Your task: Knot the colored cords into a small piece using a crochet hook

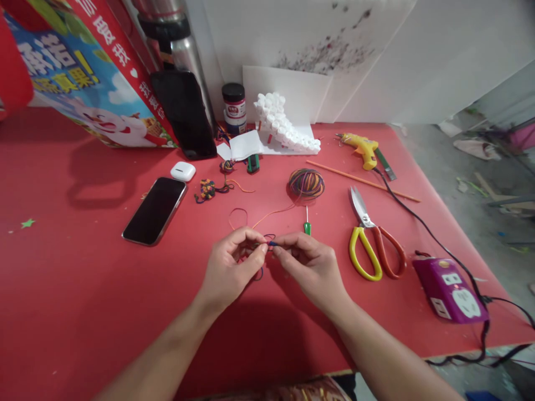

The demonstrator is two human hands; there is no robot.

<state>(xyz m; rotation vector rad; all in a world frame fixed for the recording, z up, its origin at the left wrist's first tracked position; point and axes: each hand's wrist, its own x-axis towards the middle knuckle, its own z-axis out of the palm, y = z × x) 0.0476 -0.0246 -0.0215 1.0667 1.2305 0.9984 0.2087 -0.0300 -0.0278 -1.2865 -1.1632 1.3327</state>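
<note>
Both hands meet over the red table [175, 301], their fingertips almost touching. My left hand [234, 264] pinches a small dark piece of cord [271, 244] between thumb and forefinger, and my right hand [311, 267] pinches the same piece from the other side. Thin loops of cord hang around the fingertips. An orange strand runs from there to a multicoloured cord ball [306, 184] beyond the hands. A green-handled hook tool [307, 227] lies just past my right hand. A small knotted multicoloured piece [207, 190] rests farther back on the left.
Scissors [368, 236], a purple power box [451, 289] and a yellow glue gun [361, 149] with its cable are on the right, near an orange stick [363, 180]. A phone [155, 211] lies left; another phone [184, 114], jars [234, 107] and a white model [284, 125] stand behind.
</note>
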